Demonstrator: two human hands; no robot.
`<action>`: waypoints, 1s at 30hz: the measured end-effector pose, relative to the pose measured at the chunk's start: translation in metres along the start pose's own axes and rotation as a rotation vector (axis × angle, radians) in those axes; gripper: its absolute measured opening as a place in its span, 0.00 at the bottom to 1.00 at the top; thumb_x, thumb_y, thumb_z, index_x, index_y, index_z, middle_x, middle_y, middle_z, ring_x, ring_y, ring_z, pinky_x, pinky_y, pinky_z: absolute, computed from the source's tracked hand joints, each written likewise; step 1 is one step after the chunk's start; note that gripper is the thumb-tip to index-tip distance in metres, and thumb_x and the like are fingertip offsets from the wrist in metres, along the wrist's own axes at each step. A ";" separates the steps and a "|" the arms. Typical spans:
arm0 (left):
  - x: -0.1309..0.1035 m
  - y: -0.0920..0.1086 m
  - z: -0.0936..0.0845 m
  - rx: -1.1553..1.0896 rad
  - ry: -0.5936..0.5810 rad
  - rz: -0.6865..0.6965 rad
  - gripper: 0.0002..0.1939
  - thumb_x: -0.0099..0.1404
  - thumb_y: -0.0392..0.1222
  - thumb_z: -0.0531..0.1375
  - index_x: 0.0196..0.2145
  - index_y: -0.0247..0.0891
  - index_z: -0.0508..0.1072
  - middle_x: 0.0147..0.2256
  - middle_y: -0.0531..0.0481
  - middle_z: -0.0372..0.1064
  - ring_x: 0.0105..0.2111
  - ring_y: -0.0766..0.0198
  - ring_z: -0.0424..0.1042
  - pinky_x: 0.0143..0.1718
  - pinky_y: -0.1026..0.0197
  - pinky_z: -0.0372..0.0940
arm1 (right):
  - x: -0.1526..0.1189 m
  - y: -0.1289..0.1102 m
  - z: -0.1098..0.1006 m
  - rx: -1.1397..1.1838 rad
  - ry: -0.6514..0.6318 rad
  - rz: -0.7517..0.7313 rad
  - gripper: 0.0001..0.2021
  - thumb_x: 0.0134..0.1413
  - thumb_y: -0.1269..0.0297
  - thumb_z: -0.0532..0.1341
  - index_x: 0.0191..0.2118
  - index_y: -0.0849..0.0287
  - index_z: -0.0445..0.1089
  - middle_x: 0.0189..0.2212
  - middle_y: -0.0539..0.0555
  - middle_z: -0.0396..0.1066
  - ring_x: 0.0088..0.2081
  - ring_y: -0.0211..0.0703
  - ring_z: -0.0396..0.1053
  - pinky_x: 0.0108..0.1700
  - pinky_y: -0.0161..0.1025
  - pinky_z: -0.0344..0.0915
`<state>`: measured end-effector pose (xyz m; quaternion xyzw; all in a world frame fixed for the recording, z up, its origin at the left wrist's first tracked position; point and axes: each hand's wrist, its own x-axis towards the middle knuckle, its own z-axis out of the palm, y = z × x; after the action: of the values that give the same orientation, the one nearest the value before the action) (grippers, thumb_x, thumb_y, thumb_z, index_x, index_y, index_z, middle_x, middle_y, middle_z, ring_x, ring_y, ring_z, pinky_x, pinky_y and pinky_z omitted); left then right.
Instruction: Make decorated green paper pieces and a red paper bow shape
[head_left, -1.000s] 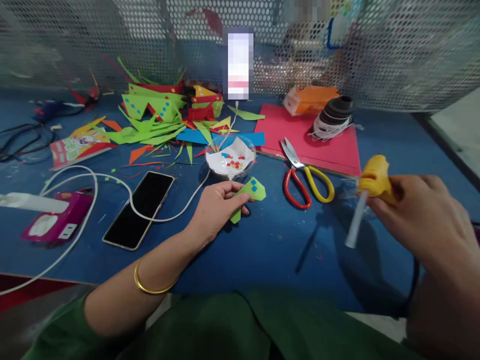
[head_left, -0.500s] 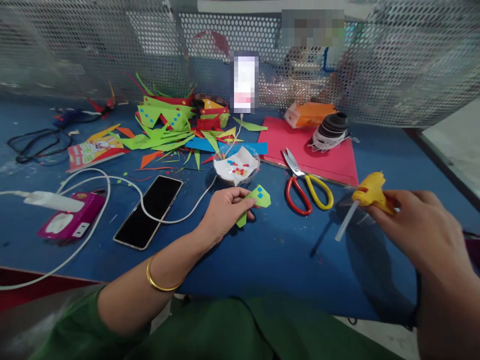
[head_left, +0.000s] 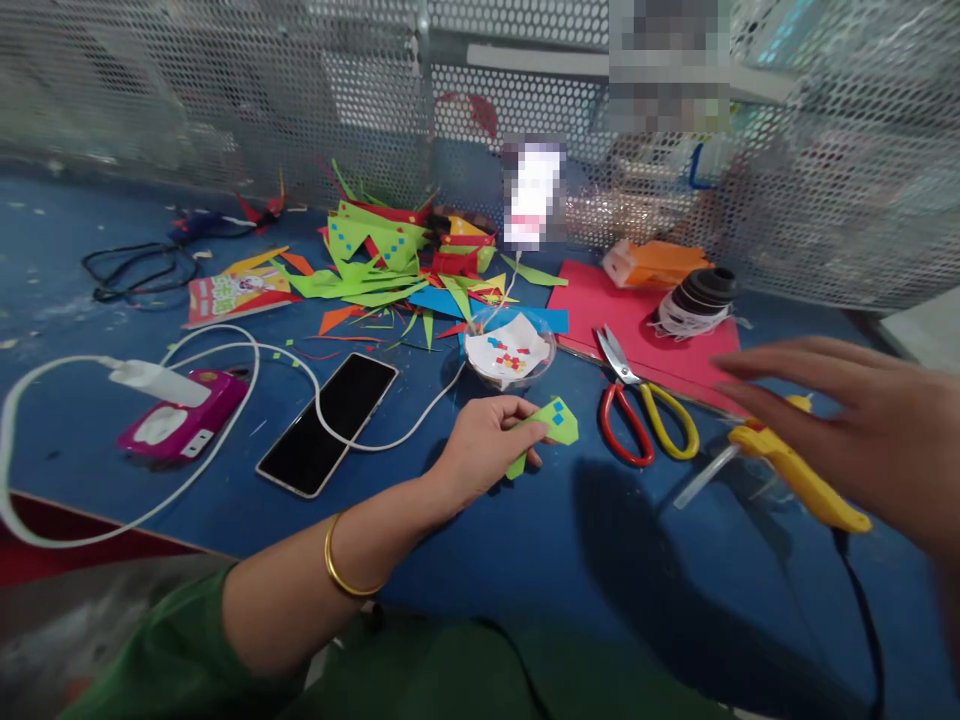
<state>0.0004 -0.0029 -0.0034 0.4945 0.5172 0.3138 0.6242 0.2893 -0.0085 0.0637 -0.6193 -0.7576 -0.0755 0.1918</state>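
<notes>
Head view: your left hand (head_left: 480, 445) pinches the green paper cutout (head_left: 551, 428) on the blue table (head_left: 585, 540); thin, floppy, so hold its edge lightly. Your right hand (head_left: 862, 430) hovers open, fingers spread, over the yellow glue gun (head_left: 802, 478).

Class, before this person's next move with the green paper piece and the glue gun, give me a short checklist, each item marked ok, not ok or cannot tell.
1. Green paper piece gripped by the left hand: ok.
2. Right hand holding the glue gun: not ok; the open hand hovers above it and the gun lies on the table.
3. Glue stick loaded in the gun: ok, it sticks out at one end.
4. Gun hot: cannot tell.
5. Scissors clear of both hands: ok.
6. Bowl of paper bits within reach: ok.
</notes>
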 end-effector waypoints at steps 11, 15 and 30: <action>0.004 -0.002 -0.002 -0.054 -0.007 0.004 0.05 0.61 0.36 0.61 0.29 0.35 0.76 0.19 0.55 0.70 0.18 0.72 0.67 0.18 0.70 0.55 | 0.133 -0.132 0.119 -0.080 -0.438 -0.445 0.14 0.59 0.69 0.55 0.39 0.58 0.80 0.37 0.55 0.80 0.36 0.44 0.72 0.31 0.37 0.55; 0.002 0.000 -0.002 -0.064 -0.026 -0.026 0.05 0.62 0.35 0.61 0.29 0.36 0.77 0.19 0.56 0.70 0.15 0.73 0.63 0.17 0.70 0.55 | 0.135 -0.137 0.129 -0.118 -0.464 -0.491 0.14 0.59 0.69 0.54 0.37 0.58 0.79 0.37 0.57 0.79 0.36 0.44 0.71 0.29 0.38 0.51; -0.001 0.002 -0.002 -0.063 -0.043 -0.023 0.07 0.62 0.33 0.60 0.28 0.36 0.77 0.18 0.57 0.69 0.13 0.75 0.59 0.15 0.71 0.54 | 0.129 -0.139 0.127 -0.153 -0.472 -0.496 0.13 0.60 0.70 0.53 0.33 0.60 0.76 0.34 0.59 0.77 0.34 0.46 0.70 0.29 0.40 0.48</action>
<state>-0.0010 -0.0024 -0.0008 0.4752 0.4991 0.3121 0.6540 0.1092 0.1228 0.0143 -0.4295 -0.9005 -0.0311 -0.0600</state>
